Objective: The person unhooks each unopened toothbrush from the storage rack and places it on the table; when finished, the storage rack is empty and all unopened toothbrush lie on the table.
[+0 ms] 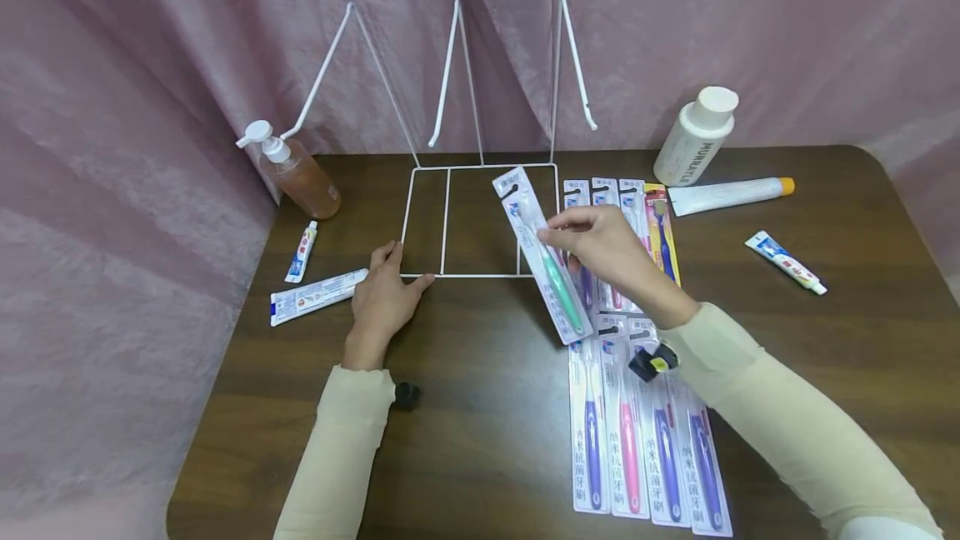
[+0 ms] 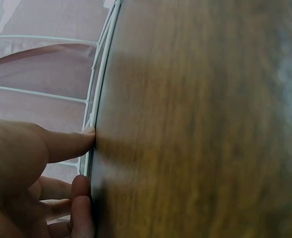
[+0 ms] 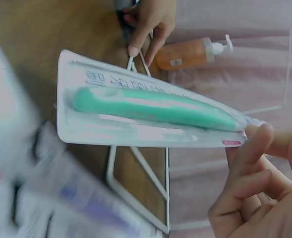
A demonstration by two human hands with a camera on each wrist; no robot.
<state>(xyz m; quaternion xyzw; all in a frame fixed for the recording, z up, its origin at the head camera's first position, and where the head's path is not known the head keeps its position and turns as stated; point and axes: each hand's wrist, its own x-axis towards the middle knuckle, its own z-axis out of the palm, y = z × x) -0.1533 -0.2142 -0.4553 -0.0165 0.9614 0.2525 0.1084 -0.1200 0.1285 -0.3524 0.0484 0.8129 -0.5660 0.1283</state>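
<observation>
My right hand [image 1: 600, 244] pinches a packaged toothbrush [image 1: 543, 257] with a green handle by the edge of its clear blister pack. The pack hangs tilted over the right side of a white wire rack [image 1: 495, 276]; in the right wrist view the green handle [image 3: 156, 106] points away from the fingers. My left hand [image 1: 386, 294] touches the rack's front left corner with thumb and fingers spread; the left wrist view shows the thumb [image 2: 71, 144] against the wire. Just right of the rack lie packaged toothbrushes in two rows, including a pink-handled one [image 1: 628, 448] and a yellow pack [image 1: 663, 227].
At the left stand a pump bottle [image 1: 303, 177], a small toothpaste tube [image 1: 302, 252] and a larger tube [image 1: 315, 297]. A white bottle [image 1: 696, 136], an orange-capped tube [image 1: 731, 195] and another small tube [image 1: 786, 262] are at the right. Three rack prongs rise before a pink curtain [image 1: 675, 23].
</observation>
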